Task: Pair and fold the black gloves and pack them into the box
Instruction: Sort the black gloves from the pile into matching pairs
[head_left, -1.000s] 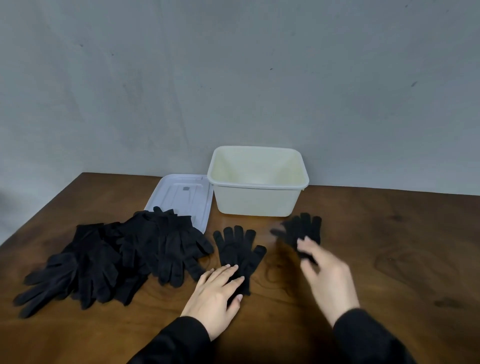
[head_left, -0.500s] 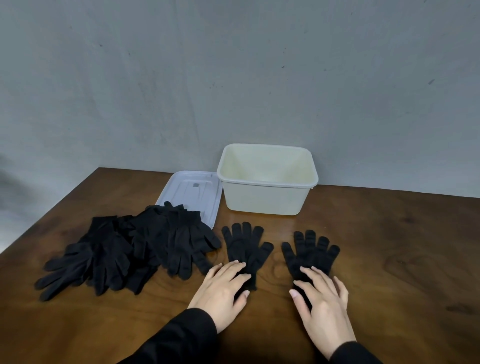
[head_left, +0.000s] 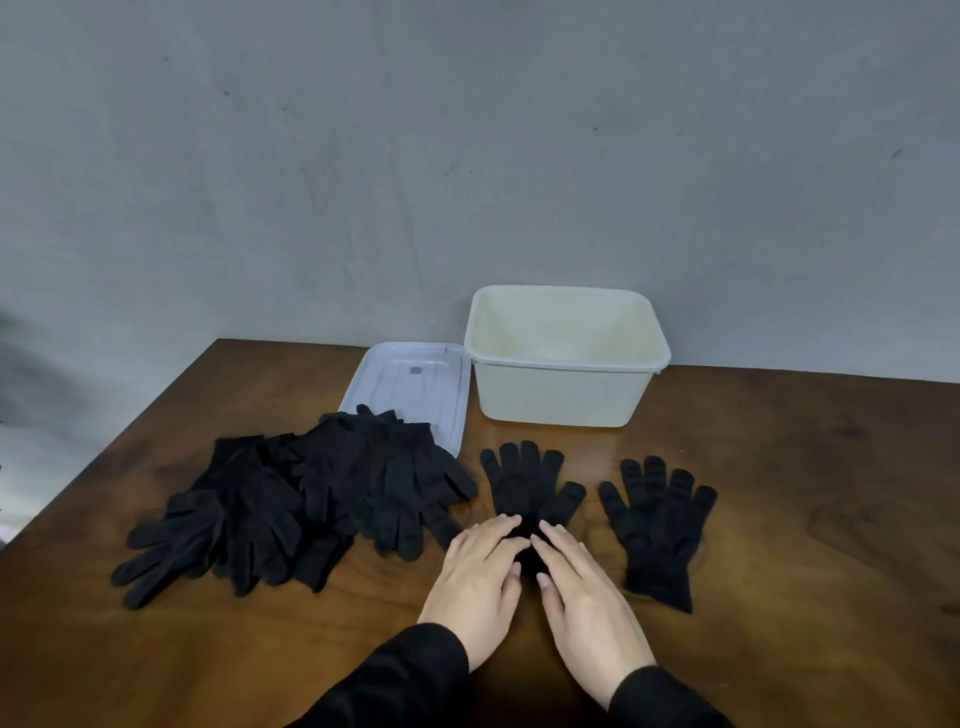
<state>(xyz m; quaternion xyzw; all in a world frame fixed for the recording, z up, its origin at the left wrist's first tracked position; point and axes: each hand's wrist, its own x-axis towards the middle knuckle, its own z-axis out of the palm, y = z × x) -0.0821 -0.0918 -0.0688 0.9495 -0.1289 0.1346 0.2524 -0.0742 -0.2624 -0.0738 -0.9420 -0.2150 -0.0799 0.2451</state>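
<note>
We take the box (head_left: 563, 387) as our landmark: a cream plastic tub, open at the top, standing upright at the far side of the wooden table (head_left: 805, 519) near the grey wall (head_left: 467, 156). We see nothing inside it from this angle.

Touching the box's left side lies its lid (head_left: 410, 389), flat on the table. A pile of black gloves (head_left: 311, 499) sits nearer to us and left of the box, its far edge overlapping the lid's near corner.

Directly in front of the box lies a single glove (head_left: 527, 486), flat, fingers pointing toward the box. A second glove (head_left: 657, 525) lies in front of the box's right corner, also flat with fingers toward the box, apart from the first.

Our left hand (head_left: 480, 582) and right hand (head_left: 584, 592) both rest on the cuff end of the glove in front of the box, side by side, fingertips nearly meeting. Both hands lie with fingers extended and flat, pressing the cloth rather than grasping it; neither curls round anything. Black sleeves (head_left: 405, 680) cover both wrists.

The second glove is untouched.
</note>
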